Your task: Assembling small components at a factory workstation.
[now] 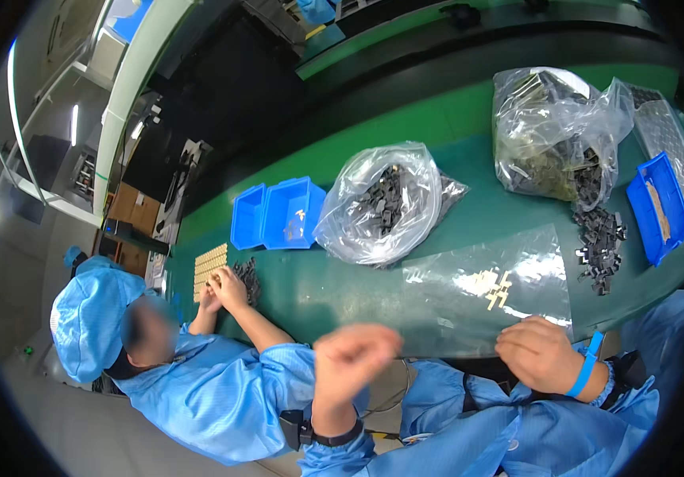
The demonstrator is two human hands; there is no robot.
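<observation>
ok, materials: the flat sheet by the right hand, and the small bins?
Flat sheet: looks like clear, glossy plastic film; the green table shows through and lamps glare off it. Small bins: likely rigid moulded plastic, opaque blue with a slight sheen.

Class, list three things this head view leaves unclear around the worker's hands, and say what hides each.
1. Left hand: motion-blurred, so its grip is unreadable.
2. Right hand: knuckles up at the clear plastic sheet, fingertips hidden.
3. Small tan parts on the sheet: too small, washed by glare.
</observation>
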